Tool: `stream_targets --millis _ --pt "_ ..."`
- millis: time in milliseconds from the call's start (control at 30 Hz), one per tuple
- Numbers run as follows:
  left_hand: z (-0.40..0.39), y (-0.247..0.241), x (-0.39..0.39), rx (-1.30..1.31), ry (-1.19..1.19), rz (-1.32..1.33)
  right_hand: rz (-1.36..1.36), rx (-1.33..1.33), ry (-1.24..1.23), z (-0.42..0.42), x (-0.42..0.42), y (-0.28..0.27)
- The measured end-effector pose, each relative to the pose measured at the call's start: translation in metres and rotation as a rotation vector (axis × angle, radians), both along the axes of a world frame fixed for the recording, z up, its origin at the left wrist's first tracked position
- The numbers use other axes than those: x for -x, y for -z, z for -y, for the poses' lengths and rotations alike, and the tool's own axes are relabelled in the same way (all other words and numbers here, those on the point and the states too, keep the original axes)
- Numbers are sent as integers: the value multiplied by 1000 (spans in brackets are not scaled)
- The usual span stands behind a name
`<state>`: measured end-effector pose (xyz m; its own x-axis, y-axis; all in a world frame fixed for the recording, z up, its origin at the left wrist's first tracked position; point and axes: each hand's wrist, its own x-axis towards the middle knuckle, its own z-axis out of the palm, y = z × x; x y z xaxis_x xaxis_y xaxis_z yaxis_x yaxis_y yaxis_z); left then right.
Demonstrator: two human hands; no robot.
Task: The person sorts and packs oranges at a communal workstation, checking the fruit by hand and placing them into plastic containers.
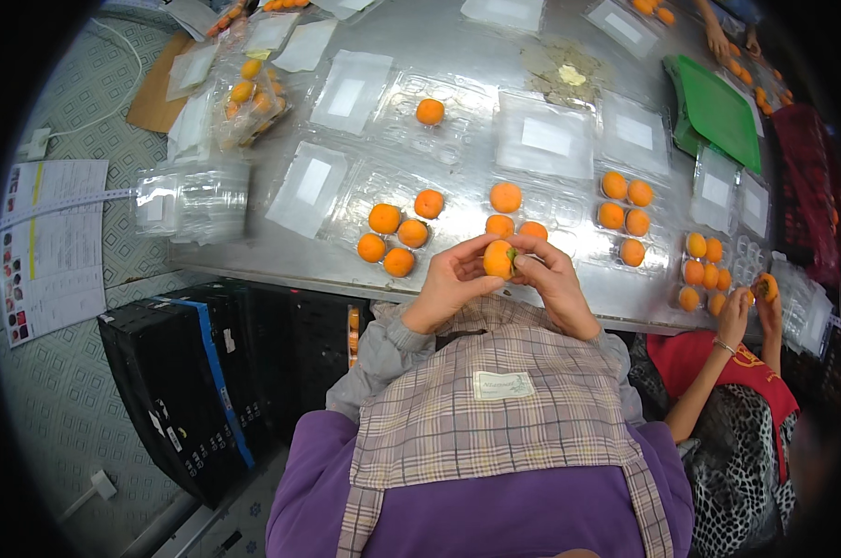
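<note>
Between my two hands, just over the table's near edge, is an orange persimmon [498, 259] with its green calyx turned to the right. My left hand [455, 277] curls around its left side, and my right hand [552, 282] has its fingertips at the calyx. Right behind them, persimmons [505, 198] sit in a clear plastic tray [563, 209]. To the left, another clear tray [365, 183] holds several persimmons [384, 218]. Farther back, a single persimmon [430, 111] lies in a third tray [462, 94]. More persimmons [610, 215] stand in a tray at right.
A stack of clear plastic containers [194, 202] stands at the metal table's left edge, near filled packs [249, 104]. White sheets [546, 136] lie by the trays. A green tray [719, 115] is at back right. A co-worker's hands [734, 317] hold a persimmon at right. Black crates [183, 376] stand below left.
</note>
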<state>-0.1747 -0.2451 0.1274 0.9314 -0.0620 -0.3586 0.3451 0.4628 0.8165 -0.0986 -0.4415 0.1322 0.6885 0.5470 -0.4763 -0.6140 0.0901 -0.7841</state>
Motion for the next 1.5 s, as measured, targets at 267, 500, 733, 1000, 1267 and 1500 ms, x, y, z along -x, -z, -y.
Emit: stream_targets --millis 267,500,733,1000,1267,1500 --pt "2 2 0 -9 3 18 56 15 -39 0 -1 -5" --pt "0 6 -1 -67 48 52 0 -31 -39 1 -3 -1" --pt "3 4 -5 -1 -11 91 -175 -180 22 1 -6 -5" --pt "4 3 -4 -223 -28 78 -70 -70 -25 4 -3 15" --pt "10 -11 -6 -732 -34 189 -10 -5 -6 1 4 16" --pt "14 -7 -4 -638 -131 258 218 68 121 4 15 7"
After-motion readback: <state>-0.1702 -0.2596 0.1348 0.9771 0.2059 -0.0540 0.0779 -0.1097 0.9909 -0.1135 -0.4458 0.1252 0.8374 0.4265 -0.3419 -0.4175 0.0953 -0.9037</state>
